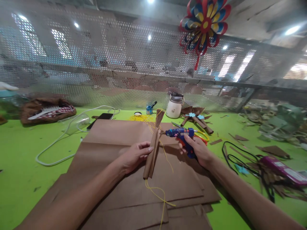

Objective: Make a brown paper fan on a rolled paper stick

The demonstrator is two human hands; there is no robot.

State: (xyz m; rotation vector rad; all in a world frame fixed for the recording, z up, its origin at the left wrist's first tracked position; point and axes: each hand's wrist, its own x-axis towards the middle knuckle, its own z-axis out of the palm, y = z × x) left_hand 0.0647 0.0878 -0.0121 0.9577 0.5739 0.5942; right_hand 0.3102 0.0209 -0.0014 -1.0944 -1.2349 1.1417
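My left hand point(137, 156) is closed on a rolled brown paper tube point(151, 153), thumb on its front. The tube's upper end is fringed like a small broom, and a loose paper flap runs along its right side. Yellow string point(155, 189) trails from the bottom end. In my right hand point(195, 148) is a blue hot glue gun point(181, 132), gripped by its handle. Its nozzle points left, at the flap's upper edge; whether they touch I cannot tell. Under both hands lies a stack of brown paper sheets point(115, 188).
Behind the paper are a phone point(102, 118), a clear cup point(78, 124), a paint jar point(149, 109) and a lidded white jar point(174, 105). More fringed paper rolls point(206, 126) lie at back right. A black cord point(230, 156) and a purple box point(284, 169) sit at right.
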